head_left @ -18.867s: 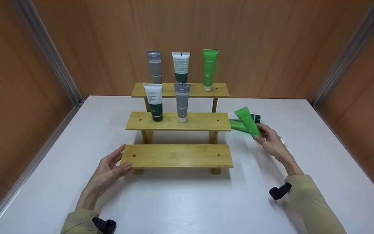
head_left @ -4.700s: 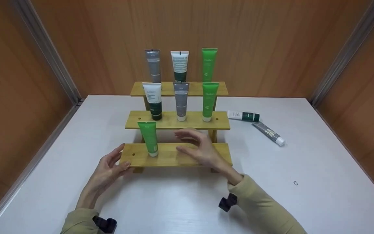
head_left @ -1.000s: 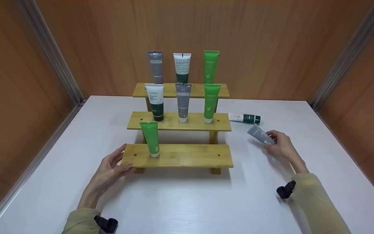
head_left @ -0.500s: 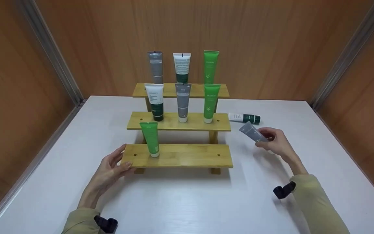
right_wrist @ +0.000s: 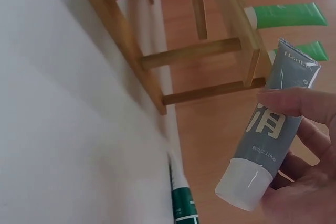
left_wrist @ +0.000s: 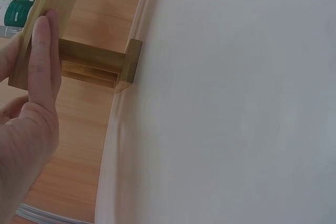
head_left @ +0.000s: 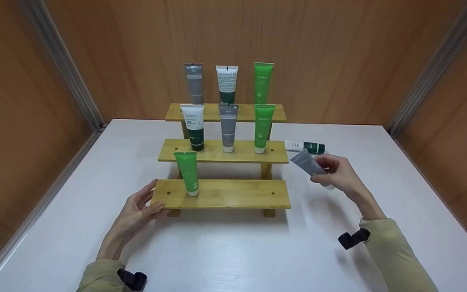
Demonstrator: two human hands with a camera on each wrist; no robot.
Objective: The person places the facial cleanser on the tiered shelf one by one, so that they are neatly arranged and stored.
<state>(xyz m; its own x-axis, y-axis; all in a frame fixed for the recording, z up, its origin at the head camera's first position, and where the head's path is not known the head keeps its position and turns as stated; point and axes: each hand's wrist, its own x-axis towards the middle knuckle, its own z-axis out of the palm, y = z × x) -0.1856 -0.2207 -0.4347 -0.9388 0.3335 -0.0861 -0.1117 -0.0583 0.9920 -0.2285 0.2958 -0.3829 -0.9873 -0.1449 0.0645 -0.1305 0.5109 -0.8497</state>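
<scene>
In the head view my right hand (head_left: 339, 176) grips a grey squeeze tube (head_left: 307, 161), holding it tilted above the table, right of the stand. The right wrist view shows this tube's white cap (right_wrist: 244, 183) and my thumb across its printed side. My left hand (head_left: 134, 215) holds the left end of the lowest step of a three-tier wooden display stand (head_left: 233, 194). On that step, toward the left, a green tube (head_left: 188, 174) stands on its cap. A white and dark green tube (head_left: 314, 148) lies on the table behind the held one.
On the middle step stand a white and green tube (head_left: 193, 127), a grey tube (head_left: 228, 127) and a green tube (head_left: 262, 127). The top step bears a grey tube (head_left: 195, 83), a white and green tube (head_left: 227, 83) and a green tube (head_left: 263, 83). Wood-grain panels (head_left: 339, 61) enclose the white table.
Since the oldest frame, green tubes have come onto the middle and lowest steps. Over the last second my right hand has lifted the grey tube off the table and moved left. My left hand stays put.
</scene>
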